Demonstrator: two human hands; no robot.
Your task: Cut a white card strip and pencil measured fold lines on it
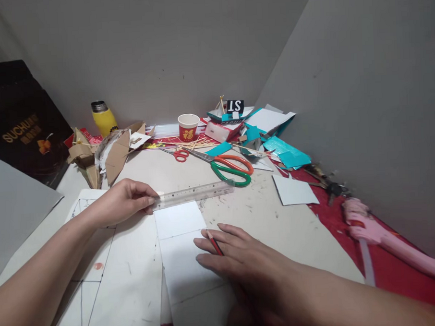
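Two hands work at the near edge of the worktop (263, 214), seen from the head camera. The left hand (123, 201) grasps one end of a clear ruler (193, 194) between thumb and fingers and presses it along the far side of a white paper strip (180, 232). The right hand (243, 263) lies flat on the strip, fingers loose, with a red pencil (214, 242) between them. I judge that the step in hand is lining up the ruler for marking; the next move calls for a steady ruler and the pencil tip brought against its edge. Readable writing: "SUCHUA…" in gold on a black box (21, 123) at the left edge, "ST" on a small black card (235, 106) at the far edge, and a gold character on a red paper cup (188, 127).
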